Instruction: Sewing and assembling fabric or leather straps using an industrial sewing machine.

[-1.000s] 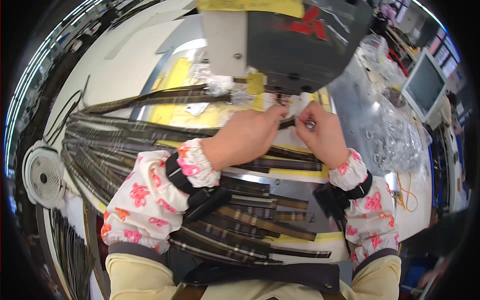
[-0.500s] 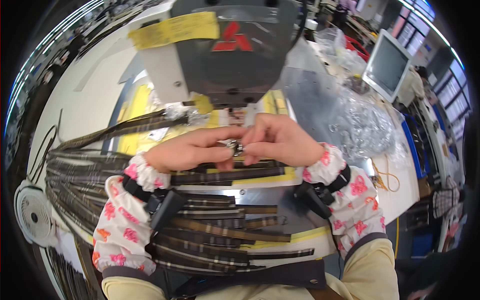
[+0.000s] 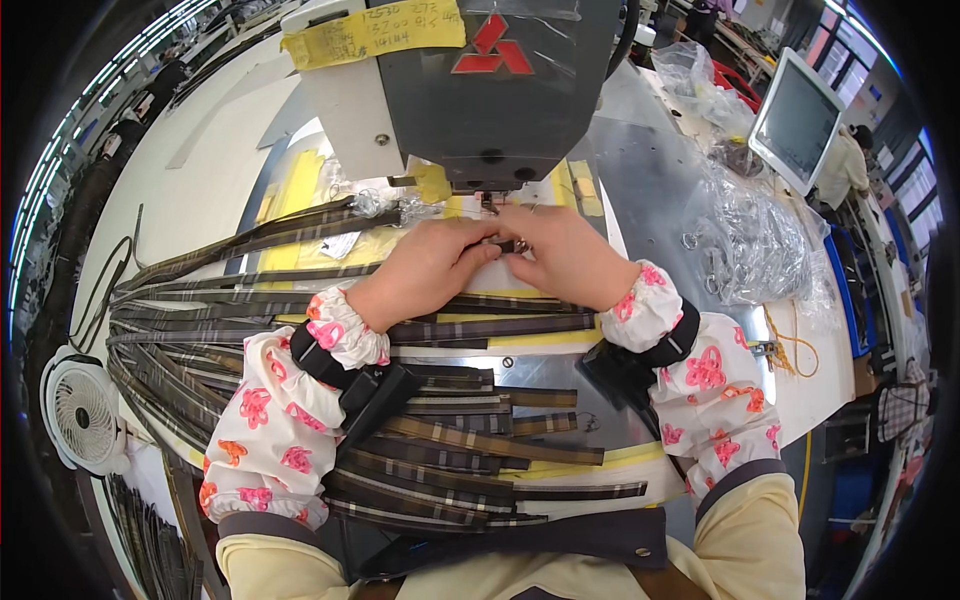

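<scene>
My right hand (image 3: 570, 252) is closed, pinching a small dark, shiny metal fitting (image 3: 517, 246) between thumb and fingers. From the other side, the closed fingertips of my left hand (image 3: 425, 270) meet it; whatever else they grip is hidden. Both hands are just in front of the presser foot (image 3: 488, 202) of a grey industrial sewing machine (image 3: 490, 110). Below my wrists, dark plaid fabric strips (image 3: 440, 400) lie side by side, their right ends over the metal plate (image 3: 540, 372). Another bundle of strips (image 3: 290, 228) reaches toward the machine from the left.
Crumpled clear plastic bags (image 3: 755, 245) lie on the right, near a monitor (image 3: 797, 120) and orange cord (image 3: 795, 350). A small white fan (image 3: 85, 412) stands at the left table edge. Yellow sheets (image 3: 295, 195) lie left of the machine head.
Both hands have moved toward the presser foot, the left hand also to the right, with the metal fitting still between them. The view has shifted slightly.
</scene>
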The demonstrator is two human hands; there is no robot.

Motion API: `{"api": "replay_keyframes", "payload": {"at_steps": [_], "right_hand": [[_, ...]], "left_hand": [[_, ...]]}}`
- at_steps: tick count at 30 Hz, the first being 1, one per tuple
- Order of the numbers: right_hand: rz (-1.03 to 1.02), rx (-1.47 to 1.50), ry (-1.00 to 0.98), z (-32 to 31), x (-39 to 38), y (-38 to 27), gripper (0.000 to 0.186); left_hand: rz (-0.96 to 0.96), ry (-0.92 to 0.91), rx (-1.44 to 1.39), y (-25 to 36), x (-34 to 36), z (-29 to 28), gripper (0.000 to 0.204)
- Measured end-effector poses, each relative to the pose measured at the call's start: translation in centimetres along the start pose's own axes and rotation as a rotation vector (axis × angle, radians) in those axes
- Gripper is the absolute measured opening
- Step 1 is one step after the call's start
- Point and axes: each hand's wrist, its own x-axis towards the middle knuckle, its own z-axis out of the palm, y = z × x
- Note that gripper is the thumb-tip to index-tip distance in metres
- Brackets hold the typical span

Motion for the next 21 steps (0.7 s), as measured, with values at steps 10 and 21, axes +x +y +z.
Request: {"api": "replay_keyframes", "payload": {"at_steps": [10,21], "right_hand": [[0.538,0.277,-0.120,-1.6,0.4,4.0,0.021],[0.508,0.177,-0.216,-3.0,1.0,3.4,0.027]], "left_hand": [[0.036,-0.027,0.069,-1.4,-0.6,-1.5,0.025],[-0.043,-0.146,0.166,-0.3,-0.6,-2.4,0.037]]}}
